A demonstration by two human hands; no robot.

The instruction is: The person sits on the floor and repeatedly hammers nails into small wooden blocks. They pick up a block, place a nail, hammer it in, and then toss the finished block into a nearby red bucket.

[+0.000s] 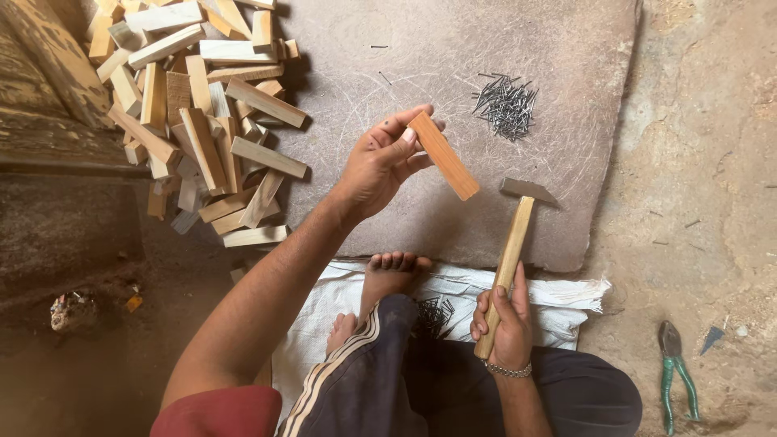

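Note:
My left hand [382, 164] holds a small reddish wooden block [443, 155] above a flat grey stone slab [453, 48]. The block is tilted, its far end between my thumb and fingers. My right hand [502, 317] grips the lower end of a wooden-handled hammer [511, 245]. The hammer's metal head [526, 190] rests near the slab's front edge, just right of the block. A heap of thin grey nails [506, 103] lies on the slab to the upper right of the block.
A pile of several light wooden offcuts [194, 113] lies at the left. My bare feet [390, 273] rest on a white woven sack [558, 303] with a few more nails [435, 314]. Green-handled pliers [673, 372] lie on the dirt at right.

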